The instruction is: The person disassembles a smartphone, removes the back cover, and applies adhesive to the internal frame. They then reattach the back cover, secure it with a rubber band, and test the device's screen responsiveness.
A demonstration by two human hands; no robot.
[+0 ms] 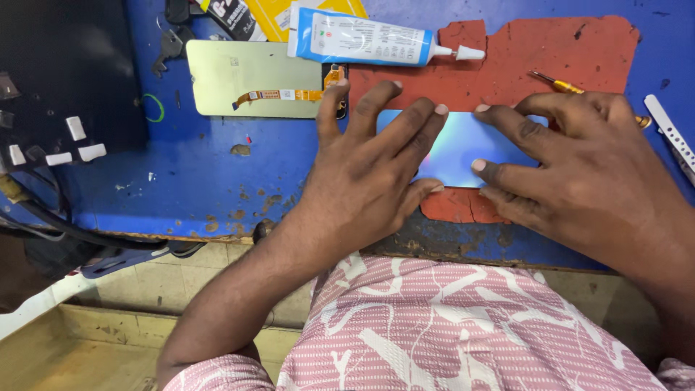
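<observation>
Blue bench top (217,181), worn and chipped at the near edge, with a red mat (550,58) laid on it. Phone back (463,145), glossy blue-to-pink, lies flat on the mat under both hands.

Left hand (369,174): palm down, fingers spread, flat on the left half of the phone back. Fingertips reach past its far edge; thumb sticks out left, off the phone. Nothing clasped, just pressing flat.

Right hand (586,166): also palm down on the right half, fingers stretched left. Index tip sits at the far edge, thumb tip on the middle of the panel, close to the left hand's fingers but not touching them. Not wrapped around anything either.

Around the hands:
- Glue tube (369,36), white and blue with a white nozzle, lies on its side beyond the left fingertips, nozzle resting over the mat's far edge.
- Screen panel (253,76), pale green, face down with an orange flex cable (279,95) across it, beyond and left of the left thumb.
- Screwdriver (561,83), yellow handle, just beyond the right knuckles, partly hidden by them.
- White strip tool (670,130) to the right of the right hand.
- Black box (65,72) with white keys well off to the left.

Person's pink patterned shirt (470,326) fills the near side below the bench edge.
</observation>
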